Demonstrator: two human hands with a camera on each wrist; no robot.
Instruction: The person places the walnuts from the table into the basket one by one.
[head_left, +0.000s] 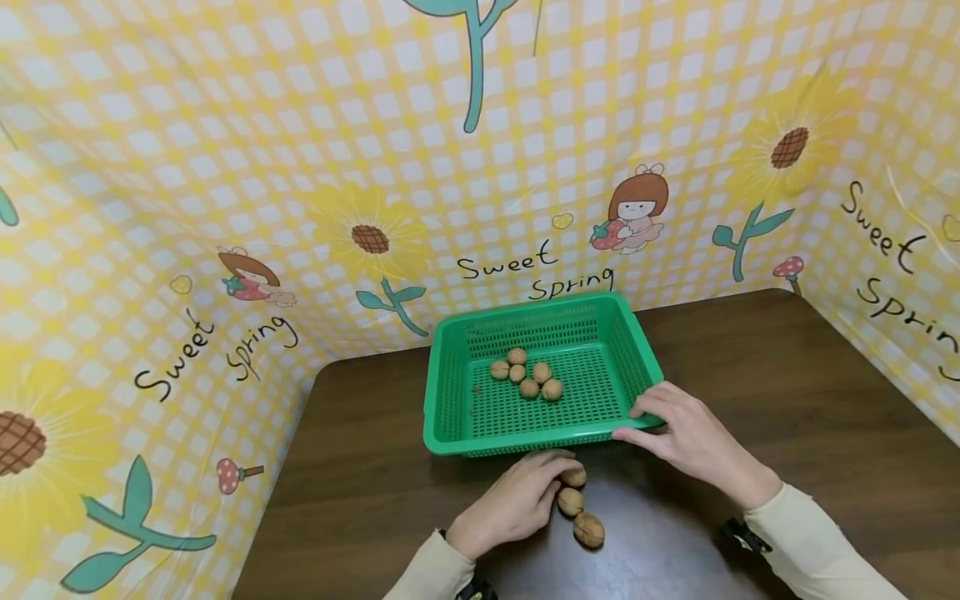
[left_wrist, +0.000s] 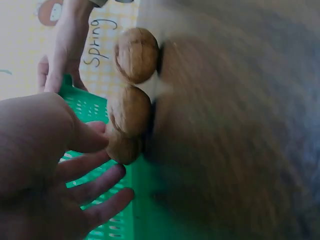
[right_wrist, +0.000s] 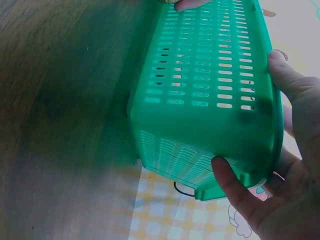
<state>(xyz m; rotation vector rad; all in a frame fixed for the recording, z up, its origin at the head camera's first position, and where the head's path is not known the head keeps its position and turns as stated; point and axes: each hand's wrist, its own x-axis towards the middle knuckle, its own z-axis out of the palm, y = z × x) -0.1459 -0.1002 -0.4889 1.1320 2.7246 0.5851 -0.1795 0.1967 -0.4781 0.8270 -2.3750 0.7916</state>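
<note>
A green plastic basket (head_left: 525, 440) with slotted walls stands on the table, several walnuts (head_left: 529, 388) on its floor. My right hand (head_left: 693, 433) grips its near right corner; in the right wrist view fingers lie on both sides of the rim (right_wrist: 276, 115). Just in front of the basket, my left hand (head_left: 513, 500) has its thumb and a finger at the farthest of three walnuts in a row, a walnut (head_left: 574, 476) partly hidden by the fingers. The middle walnut (head_left: 570, 502) and the nearest walnut (head_left: 588, 530) lie on the table beside that hand.
The dark brown wooden table (head_left: 360, 467) extends to both sides of the basket. A yellow checked cloth (head_left: 495, 167) with flower prints hangs behind the table and along its left and right sides.
</note>
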